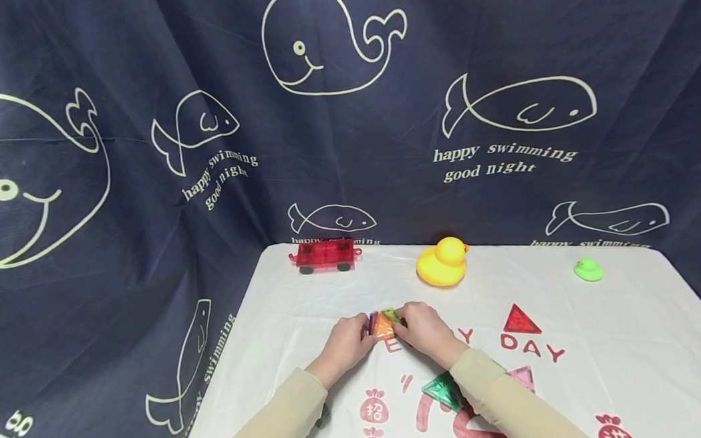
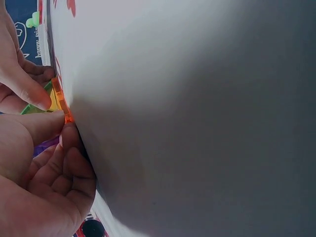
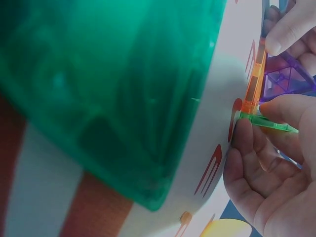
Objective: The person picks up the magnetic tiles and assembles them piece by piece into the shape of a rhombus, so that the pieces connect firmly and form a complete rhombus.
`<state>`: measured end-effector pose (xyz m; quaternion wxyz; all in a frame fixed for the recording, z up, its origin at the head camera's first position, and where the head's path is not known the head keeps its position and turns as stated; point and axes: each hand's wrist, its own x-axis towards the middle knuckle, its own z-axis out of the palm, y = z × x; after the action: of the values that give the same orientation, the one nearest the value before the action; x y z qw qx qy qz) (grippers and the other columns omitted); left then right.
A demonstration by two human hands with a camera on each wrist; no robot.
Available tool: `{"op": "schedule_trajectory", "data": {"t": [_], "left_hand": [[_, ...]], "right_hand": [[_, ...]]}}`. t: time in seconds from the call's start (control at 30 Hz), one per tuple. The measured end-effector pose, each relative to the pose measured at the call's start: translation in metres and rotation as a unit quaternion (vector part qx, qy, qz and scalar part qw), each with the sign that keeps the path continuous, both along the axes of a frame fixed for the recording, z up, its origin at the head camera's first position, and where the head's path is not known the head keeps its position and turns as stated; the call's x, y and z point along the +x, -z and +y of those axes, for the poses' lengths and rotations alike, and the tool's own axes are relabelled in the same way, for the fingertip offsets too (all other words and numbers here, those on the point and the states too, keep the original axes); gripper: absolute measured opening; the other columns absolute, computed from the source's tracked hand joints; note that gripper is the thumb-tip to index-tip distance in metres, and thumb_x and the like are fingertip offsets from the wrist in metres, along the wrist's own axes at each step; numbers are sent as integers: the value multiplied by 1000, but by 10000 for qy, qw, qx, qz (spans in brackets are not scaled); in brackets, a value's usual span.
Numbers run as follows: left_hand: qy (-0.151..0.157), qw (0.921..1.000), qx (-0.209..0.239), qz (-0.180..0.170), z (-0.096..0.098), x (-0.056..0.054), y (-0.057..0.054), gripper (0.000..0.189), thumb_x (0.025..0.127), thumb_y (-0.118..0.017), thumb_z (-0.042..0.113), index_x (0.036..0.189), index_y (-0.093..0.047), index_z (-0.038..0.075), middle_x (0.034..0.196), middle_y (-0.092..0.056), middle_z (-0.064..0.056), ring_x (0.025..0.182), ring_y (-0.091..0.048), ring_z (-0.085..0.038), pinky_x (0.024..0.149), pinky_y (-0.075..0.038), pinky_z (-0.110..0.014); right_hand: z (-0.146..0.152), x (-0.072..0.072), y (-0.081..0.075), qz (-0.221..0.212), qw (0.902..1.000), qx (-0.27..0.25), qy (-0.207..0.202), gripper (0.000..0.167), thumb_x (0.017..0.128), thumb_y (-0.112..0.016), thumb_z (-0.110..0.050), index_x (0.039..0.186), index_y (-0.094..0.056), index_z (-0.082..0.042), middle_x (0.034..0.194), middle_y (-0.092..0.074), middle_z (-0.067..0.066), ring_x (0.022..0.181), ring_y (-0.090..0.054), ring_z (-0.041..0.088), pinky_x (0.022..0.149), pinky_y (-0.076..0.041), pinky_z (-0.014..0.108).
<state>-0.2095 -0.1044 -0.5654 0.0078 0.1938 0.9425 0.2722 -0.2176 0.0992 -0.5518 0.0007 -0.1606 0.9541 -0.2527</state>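
Note:
Between the two hands, translucent magnetic tiles meet at their edges: an orange tile [image 1: 384,326] in front, a purple triangular tile [image 3: 286,81] on the left and a green tile [image 3: 274,123] on the right. My left hand [image 1: 347,343] pinches the purple tile close to where it joins the orange one, its thumb at the orange edge. On the other side, my right hand [image 1: 425,328] pinches the green tile between thumb and fingers beside the orange edge. In the head view, the hands hide part of the purple and green tiles.
A green triangular tile [image 1: 444,392] and a pink tile [image 1: 523,377] lie by the right sleeve, the pink one partly covered. Farther right is a red triangular tile [image 1: 521,321]. Along the back stand a red toy wagon [image 1: 326,254], a yellow duck [image 1: 442,265] and a small green duck [image 1: 588,269].

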Motion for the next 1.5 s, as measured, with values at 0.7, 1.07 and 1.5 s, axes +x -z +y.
{"op": "schedule_trajectory", "data": {"t": [0.7, 1.07, 1.5], "left_hand": [[209, 9965, -774, 219, 10, 3, -9, 18, 92, -80, 17, 91, -64, 9, 73, -63, 0, 64, -61, -15, 60, -50, -35], [351, 9879, -1279, 806, 13, 10, -11, 18, 95, -78, 19, 93, -66, 6, 77, -68, -6, 71, -71, -23, 61, -55, -36], [341, 9878, -1239, 876, 9, 10, -4, 20, 96, -78, 23, 96, -65, 8, 78, -68, -5, 71, -70, -23, 63, -55, -37]], "right_hand": [[-1, 5, -5, 281, 9983, 452, -252, 22, 91, -81, -15, 109, -81, -3, 77, -62, 1, 65, -59, 16, 66, -54, 39], [-2, 6, 1, 738, 9947, 552, -456, 24, 89, -83, -15, 110, -81, -3, 81, -66, 3, 73, -68, 21, 69, -57, 39], [-4, 10, 0, 746, 9956, 448, -360, 25, 90, -83, -15, 111, -80, -3, 81, -65, 4, 74, -68, 23, 71, -57, 41]]}}
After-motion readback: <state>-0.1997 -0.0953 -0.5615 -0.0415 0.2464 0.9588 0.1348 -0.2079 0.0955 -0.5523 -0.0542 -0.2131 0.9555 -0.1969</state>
